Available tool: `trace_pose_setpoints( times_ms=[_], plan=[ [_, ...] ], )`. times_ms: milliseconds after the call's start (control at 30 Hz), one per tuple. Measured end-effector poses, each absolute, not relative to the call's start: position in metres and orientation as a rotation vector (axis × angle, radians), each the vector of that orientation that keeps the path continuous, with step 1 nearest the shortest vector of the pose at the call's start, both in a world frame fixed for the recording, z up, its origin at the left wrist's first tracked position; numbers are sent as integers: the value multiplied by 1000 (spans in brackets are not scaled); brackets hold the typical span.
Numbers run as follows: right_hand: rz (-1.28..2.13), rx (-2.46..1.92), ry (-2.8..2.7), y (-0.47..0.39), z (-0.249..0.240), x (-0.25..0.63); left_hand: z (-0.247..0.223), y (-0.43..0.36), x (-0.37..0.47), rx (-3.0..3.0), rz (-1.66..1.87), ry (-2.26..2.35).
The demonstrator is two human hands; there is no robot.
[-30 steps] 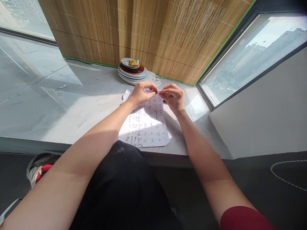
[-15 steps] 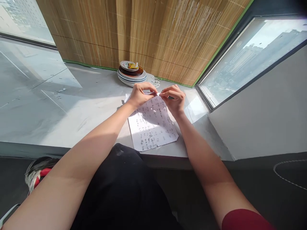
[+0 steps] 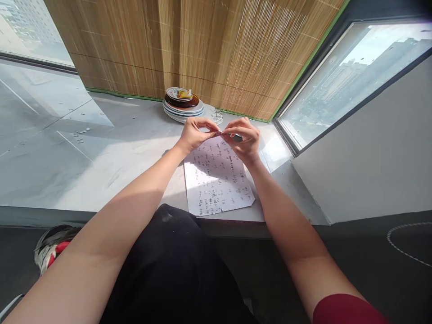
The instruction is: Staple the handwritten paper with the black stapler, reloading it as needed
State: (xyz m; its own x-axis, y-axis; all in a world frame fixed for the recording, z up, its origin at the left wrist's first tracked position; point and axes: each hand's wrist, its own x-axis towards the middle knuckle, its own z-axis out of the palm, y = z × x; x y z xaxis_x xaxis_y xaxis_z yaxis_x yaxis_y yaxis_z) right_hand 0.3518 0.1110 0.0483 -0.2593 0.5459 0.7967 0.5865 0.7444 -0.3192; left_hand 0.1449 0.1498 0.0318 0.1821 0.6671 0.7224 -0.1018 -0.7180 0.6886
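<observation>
A white sheet of paper (image 3: 219,180) covered in rows of handwriting lies on the pale ledge, its near edge close to the ledge's front. Small cuts or tears show at its near corner and near edge. At the sheet's far end, my left hand (image 3: 197,135) pinches a small white bit of paper between thumb and forefinger. My right hand (image 3: 245,137) pinches the same spot from the other side, fingertips almost touching the left ones. How that bit joins the sheet is hidden by the fingers. Something dark shows beneath my right fingers, too covered to name.
Behind my hands stands a stack of plates (image 3: 184,108) with a small yellow packet (image 3: 184,93) on top. A bamboo blind (image 3: 202,49) hangs behind it. Small scraps (image 3: 83,131) lie on the ledge (image 3: 135,135) at left. A window (image 3: 351,81) and white wall are at right.
The sheet has shifted slightly right and nearer to me, and its far left corner no longer shows beside my left hand. Both hands keep their pinch, with fingertips slightly changed.
</observation>
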Motion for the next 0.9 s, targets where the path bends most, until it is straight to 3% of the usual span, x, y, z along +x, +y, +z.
trace_pose_setpoints(
  times_ms=[900],
  plan=[
    [-44, -872, -1924, 112, 45, 347, 30, 150, 147, 1820, 1607, 466]
  ],
)
